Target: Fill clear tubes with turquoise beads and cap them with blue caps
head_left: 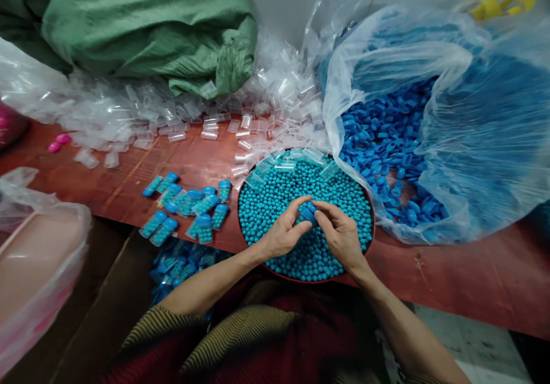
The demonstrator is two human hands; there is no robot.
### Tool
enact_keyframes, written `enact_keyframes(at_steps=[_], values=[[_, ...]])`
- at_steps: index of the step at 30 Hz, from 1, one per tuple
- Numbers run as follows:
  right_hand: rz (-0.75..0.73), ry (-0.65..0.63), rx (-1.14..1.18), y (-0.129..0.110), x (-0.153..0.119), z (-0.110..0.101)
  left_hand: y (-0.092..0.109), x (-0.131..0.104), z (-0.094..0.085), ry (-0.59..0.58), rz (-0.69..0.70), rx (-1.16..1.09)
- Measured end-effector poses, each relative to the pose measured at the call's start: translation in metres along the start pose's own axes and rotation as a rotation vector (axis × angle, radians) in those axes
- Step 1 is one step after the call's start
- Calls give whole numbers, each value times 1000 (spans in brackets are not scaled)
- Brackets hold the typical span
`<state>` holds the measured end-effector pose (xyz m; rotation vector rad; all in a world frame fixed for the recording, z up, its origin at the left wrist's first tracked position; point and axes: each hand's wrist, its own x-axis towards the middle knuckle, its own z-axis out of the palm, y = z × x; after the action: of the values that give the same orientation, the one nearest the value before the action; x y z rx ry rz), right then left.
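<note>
Above a round tub (373,223) of teal balls (279,206), my two hands meet over a small clear container with a blue cap (308,211). My left hand (283,230) is closed around the container, which is partly hidden by the fingers. Thumb and fingers of my right hand (341,235) pinch at the blue cap; whether it is fully seated I cannot tell. Several clear empty containers (286,166) lie on the balls at the tub's far side. To the left of the tub, several filled, blue-capped containers (204,227) rest on the table.
A large plastic bag (485,143) of blue caps (382,132) lies open at the right. Clear empty containers (180,117) are heaped along the back beneath a green sack (150,28). Below the red table's edge (429,263), more filled containers (180,266) are piled. A pink bin (38,252) stands left.
</note>
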<state>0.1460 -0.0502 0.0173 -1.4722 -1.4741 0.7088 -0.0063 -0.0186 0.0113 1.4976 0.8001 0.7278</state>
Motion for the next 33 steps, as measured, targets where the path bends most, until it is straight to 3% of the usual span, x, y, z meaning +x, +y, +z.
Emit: enact_keyframes(at_steps=[8,16,21,26,29,33], values=[[-251,-160,-364,-6,-10,1,9,2,4,63,-77,-160],[-420,-16,-482,0,-15,10,24,5,11,57,-150,-224],[-518,93,-524,15,-22,18,25,0,21,150,-179,-136],[-452,47,-523,16,-26,24,16,-3,30,259,-127,58],[-466,-77,-505,12,-23,22,12,-10,19,358,-104,153],[-504,-116,-492,17,-18,13,11,-37,-33,588,-106,460]])
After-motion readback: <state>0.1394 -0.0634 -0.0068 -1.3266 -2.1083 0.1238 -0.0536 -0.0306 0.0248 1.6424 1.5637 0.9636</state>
